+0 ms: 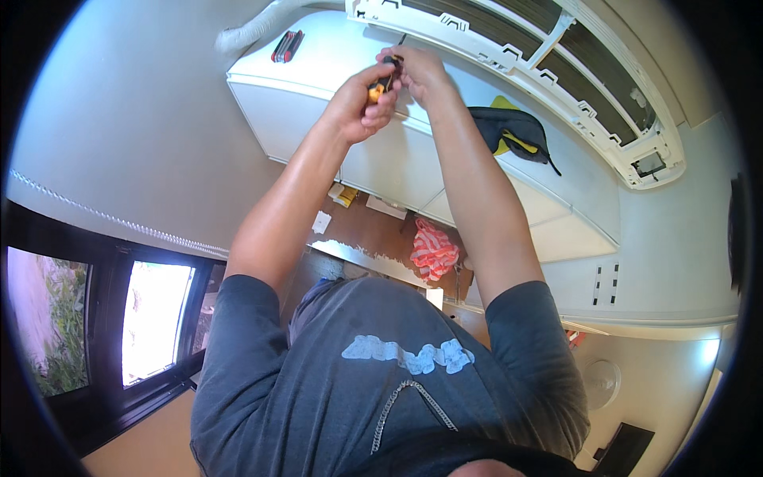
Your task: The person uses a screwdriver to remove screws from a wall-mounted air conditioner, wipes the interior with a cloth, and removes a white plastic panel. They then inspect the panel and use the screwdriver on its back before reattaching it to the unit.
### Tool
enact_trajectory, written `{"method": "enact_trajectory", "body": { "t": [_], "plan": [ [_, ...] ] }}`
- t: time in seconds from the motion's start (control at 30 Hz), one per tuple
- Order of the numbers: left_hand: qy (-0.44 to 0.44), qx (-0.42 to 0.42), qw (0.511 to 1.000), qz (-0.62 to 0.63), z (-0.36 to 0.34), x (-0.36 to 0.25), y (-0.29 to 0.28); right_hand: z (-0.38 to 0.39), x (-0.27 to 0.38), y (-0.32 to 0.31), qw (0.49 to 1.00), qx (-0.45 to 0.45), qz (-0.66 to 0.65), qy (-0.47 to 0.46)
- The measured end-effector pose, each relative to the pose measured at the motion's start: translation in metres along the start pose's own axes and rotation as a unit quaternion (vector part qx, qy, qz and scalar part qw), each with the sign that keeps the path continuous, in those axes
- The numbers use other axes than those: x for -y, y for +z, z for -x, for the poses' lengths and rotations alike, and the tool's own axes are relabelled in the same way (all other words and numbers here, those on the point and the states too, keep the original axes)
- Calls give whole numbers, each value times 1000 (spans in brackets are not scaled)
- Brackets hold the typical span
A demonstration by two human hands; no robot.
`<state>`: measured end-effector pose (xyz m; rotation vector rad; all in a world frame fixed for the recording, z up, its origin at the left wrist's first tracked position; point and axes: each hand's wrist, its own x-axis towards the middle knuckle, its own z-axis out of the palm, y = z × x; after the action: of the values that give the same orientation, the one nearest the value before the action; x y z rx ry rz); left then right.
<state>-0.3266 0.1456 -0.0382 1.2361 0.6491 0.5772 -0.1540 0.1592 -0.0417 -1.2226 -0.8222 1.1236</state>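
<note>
In front of me, above the white cabinet top (318,60), both hands are on a screwdriver (377,91) with an orange and black handle. My left hand (359,105) is closed round the handle. The fingers of my right hand (422,71) pinch the black front end, where a thin dark shaft points away from me. Part of the tool is hidden behind the fingers. Just beyond my right hand is the lower edge of a white wall air conditioner (509,57), its inner frame and dark slats exposed.
A red and black folding hex key set (287,46) lies at the cabinet's left end, near a white wrapped pipe (258,28). Right of my right forearm sits a black and yellow pouch (515,131). Lower down is a red-and-white striped cloth (434,250). Dark-framed windows (159,318) stand left.
</note>
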Motion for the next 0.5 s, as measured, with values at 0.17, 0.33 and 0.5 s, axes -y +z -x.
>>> {"method": "enact_trajectory", "body": {
  "t": [0.17,0.33,0.5],
  "plan": [
    [153,-187,849,-470,-10,-7,-7,-11,0,0,997,-59,-41,2],
    [-4,105,991,79,-4,-10,-14,-19,0,-1,998,-53,-11,20],
    [192,-164,777,-577,-4,-18,-8,-27,-3,-2,994,-72,-79,-8]
  ]
}}
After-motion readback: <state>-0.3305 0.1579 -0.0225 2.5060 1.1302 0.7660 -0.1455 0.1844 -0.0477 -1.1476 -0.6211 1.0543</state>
